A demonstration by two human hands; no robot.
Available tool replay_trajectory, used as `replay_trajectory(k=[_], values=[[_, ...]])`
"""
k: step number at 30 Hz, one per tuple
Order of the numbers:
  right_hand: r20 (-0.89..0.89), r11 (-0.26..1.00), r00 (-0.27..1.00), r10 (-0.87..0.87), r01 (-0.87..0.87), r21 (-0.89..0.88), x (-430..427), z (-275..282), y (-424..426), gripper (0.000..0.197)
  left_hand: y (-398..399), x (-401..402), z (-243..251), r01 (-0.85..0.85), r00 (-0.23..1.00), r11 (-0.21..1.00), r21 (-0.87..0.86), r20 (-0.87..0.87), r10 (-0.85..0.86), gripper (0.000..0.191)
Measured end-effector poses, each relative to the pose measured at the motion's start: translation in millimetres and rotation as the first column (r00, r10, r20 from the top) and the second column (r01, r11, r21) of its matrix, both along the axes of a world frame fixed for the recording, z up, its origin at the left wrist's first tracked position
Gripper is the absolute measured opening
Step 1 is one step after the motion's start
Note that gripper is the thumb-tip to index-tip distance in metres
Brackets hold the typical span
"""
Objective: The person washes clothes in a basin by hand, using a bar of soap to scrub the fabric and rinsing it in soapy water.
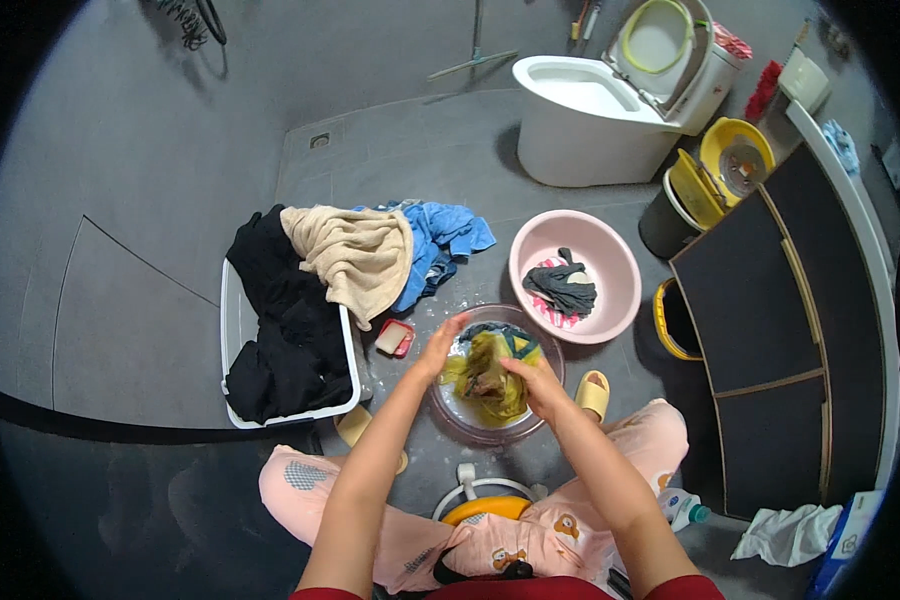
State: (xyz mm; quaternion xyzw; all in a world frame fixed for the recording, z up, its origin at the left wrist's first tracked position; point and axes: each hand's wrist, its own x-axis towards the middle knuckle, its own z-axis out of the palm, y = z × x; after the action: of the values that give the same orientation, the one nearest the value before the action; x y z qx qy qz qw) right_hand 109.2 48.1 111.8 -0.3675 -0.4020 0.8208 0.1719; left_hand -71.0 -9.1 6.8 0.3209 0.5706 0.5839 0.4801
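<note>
My right hand point(538, 384) grips a wet yellow-green cloth point(487, 382) with a dark green patterned part. It is bunched above a translucent basin point(450, 429) on the floor before me. Beside the cloth's left side, my left hand point(441, 346) is held up with its fingers extended, holding nothing. Water and some darker fabric point(495, 328) show in the basin behind the cloth. Just left of the basin lies a bar of soap point(391, 339) in a red soap dish point(407, 346).
A pink basin point(521, 232) with a dark grey cloth point(562, 289) touches the wash basin's far right. Left stands a white tub point(229, 300) heaped with black clothes point(292, 360), a beige towel point(360, 255) and blue clothing point(442, 232). A cabinet point(765, 300) bounds the right; a toilet point(592, 135) stands behind.
</note>
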Motion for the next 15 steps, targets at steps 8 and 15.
replay_trajectory(k=[8, 15], values=[[-0.155, 0.987, 0.987, 0.046, -0.068, -0.143, 15.9, 49.8, 19.5, 0.027, -20.5, 31.8, 114.2, 0.173, 0.985, 0.983, -0.068, -0.002, -0.174, 0.024], [-0.058, 0.875, 0.975, -0.217, 0.168, -0.454, -8.6, 20.0, 9.2, 0.046, -17.8, 97.0, 134.8, -0.053, 0.921, 0.91, 0.411, -0.331, 0.203, 0.027]])
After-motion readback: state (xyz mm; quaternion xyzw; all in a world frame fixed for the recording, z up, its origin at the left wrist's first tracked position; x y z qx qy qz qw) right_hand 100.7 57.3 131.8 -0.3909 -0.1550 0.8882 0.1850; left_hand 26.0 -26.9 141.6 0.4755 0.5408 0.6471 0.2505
